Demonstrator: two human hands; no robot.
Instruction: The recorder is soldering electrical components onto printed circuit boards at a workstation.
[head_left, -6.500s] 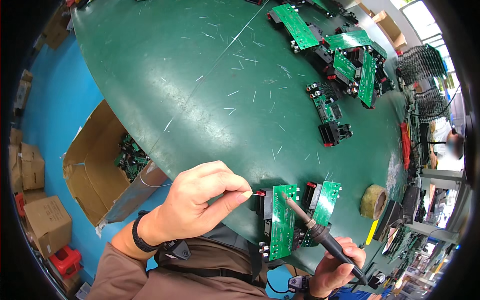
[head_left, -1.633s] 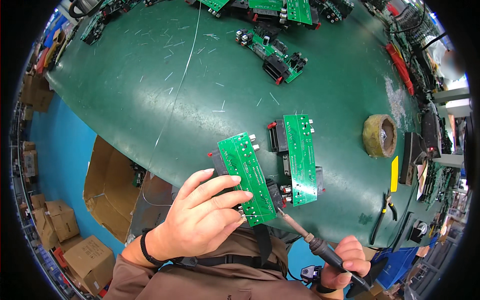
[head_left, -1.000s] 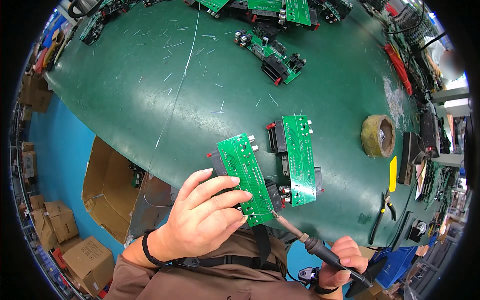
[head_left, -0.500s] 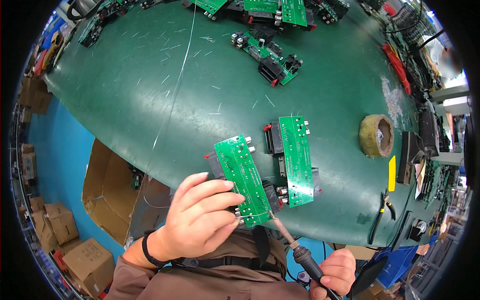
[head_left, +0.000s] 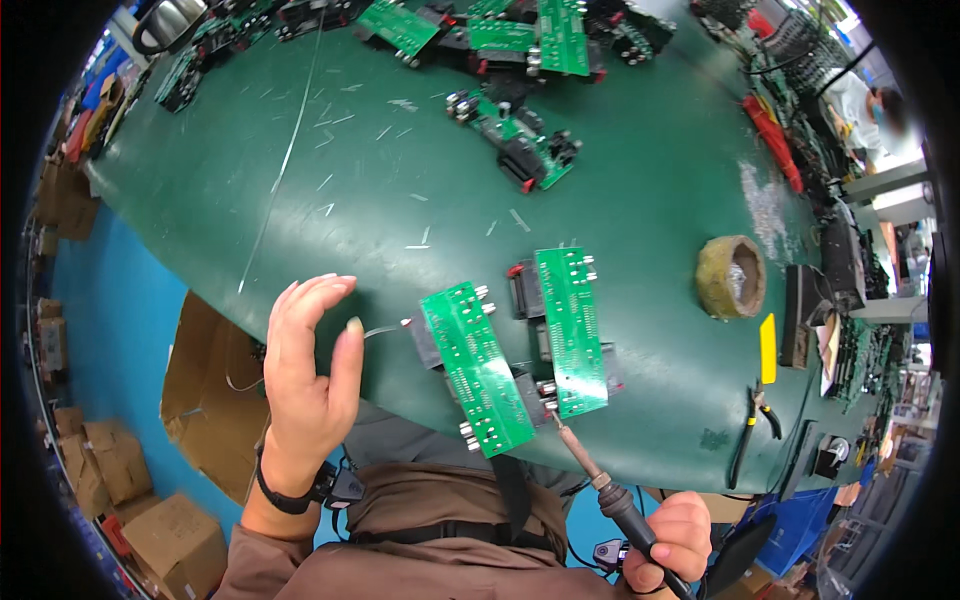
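Observation:
My left hand [head_left: 305,380] is lifted beside the table edge with its fingers spread, just left of a green circuit board [head_left: 478,365] that lies tilted on black parts. A thin solder wire [head_left: 385,327] runs from beside my thumb tip to that board's upper left corner; whether the hand grips it I cannot tell. My right hand [head_left: 668,538] holds a soldering iron [head_left: 600,480] by its black handle. The iron's tip touches the connectors between this board and a second green board [head_left: 572,330] to its right.
A brownish tape roll [head_left: 730,277], a yellow piece [head_left: 768,348] and black pliers [head_left: 750,432] lie at the right on the green table [head_left: 300,200]. More circuit boards [head_left: 520,150] lie farther back. An open cardboard box [head_left: 205,400] stands below the table's left edge. Another person [head_left: 880,100] is at the far right.
My left hand has let go of the near board and opened, drawing back to the left. The board now rests on the table. The soldering iron's tip has come up to the boards.

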